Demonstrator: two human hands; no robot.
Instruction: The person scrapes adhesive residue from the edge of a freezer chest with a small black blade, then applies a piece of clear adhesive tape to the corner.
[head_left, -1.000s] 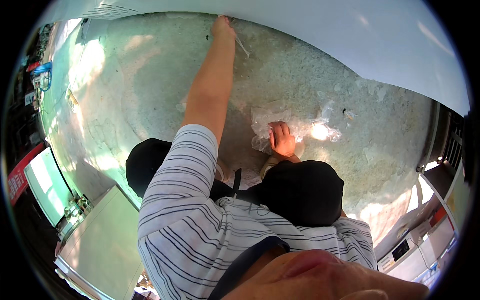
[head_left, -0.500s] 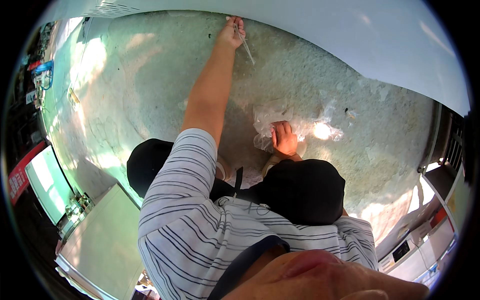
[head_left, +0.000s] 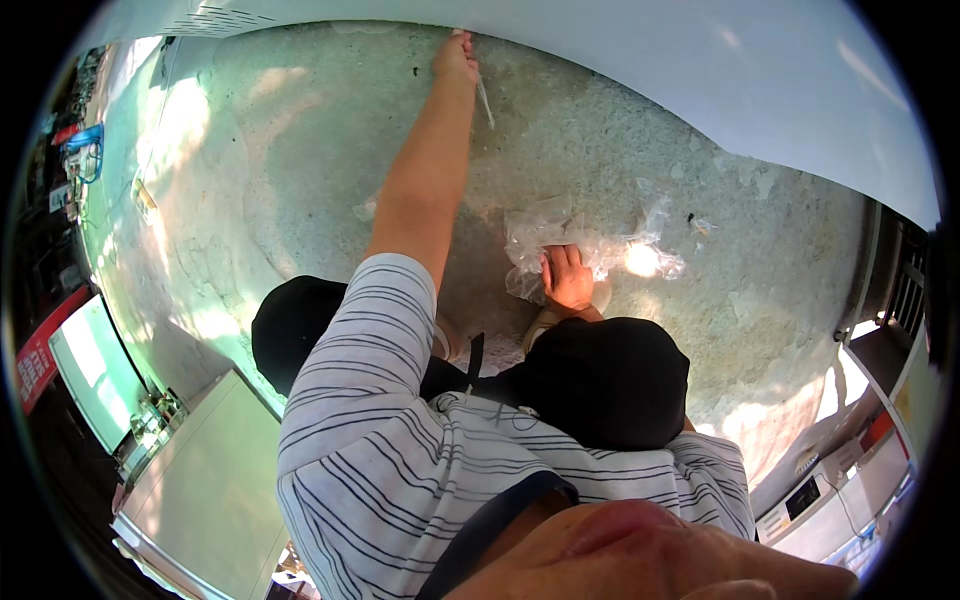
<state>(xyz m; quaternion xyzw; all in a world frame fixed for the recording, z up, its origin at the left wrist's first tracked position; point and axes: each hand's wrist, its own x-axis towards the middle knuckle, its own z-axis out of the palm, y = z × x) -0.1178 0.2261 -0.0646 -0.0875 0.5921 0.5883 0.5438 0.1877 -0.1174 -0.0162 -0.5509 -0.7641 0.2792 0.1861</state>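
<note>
Head view: crouching on a concrete floor (head_left: 330,180) in black trousers (head_left: 610,385) and a striped white shirt (head_left: 345,400). Reaching far forward with the left hand (head_left: 457,58), right up to the lower edge of a large white panel (head_left: 820,120). Grasping a thin pale strip (head_left: 485,103) there in bent fingers, and letting the loose end trail back toward the body. Keeping the right hand (head_left: 568,282) low, just ahead of the right knee, with curled fingers touching crumpled clear plastic (head_left: 540,230) on the floor. Cannot tell whether pinching the plastic or merely pressing on it. To the right of those fingers, near a small dark speck (head_left: 690,217), more clear film (head_left: 655,215), lit to a white glare in one spot. Below the right wrist, partly hidden by the knee, a light-coloured shoe (head_left: 540,325). Off to the left, well apart from both hands, a blue object (head_left: 88,145), a red sign (head_left: 45,345) and a pale flat-topped cabinet (head_left: 205,475).
</note>
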